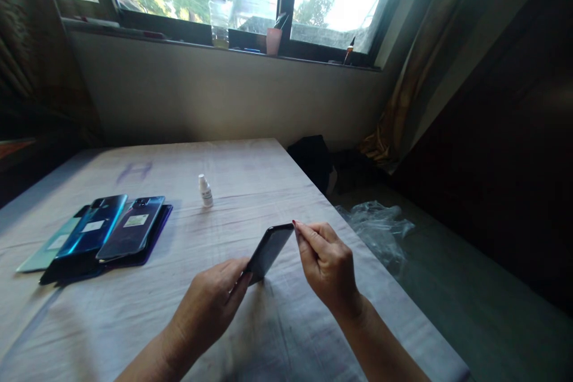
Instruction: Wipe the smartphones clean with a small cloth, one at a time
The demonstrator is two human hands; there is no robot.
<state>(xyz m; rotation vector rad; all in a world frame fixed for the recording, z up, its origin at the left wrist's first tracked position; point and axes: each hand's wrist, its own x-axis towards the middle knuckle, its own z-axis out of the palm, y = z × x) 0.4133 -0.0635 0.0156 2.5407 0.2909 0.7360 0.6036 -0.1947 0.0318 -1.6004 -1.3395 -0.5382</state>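
Note:
A dark smartphone is held tilted above the cloth-covered table. My left hand grips its lower left end between thumb and fingers. At the upper right corner, my right hand pinches with thumb and forefinger, its other fingers curled in. Whether a thin film lies in that pinch is too small to tell. Past the phone stands a small white dropper bottle, upright. To the left, a dark purple phone, a blue phone and a pale green phone lie overlapping, with white labels on them.
Crumpled clear plastic lies on the floor beyond the table's right edge. A dark bundle is by the far right corner. The window sill holds a jar, a pink cup and a small orange bottle.

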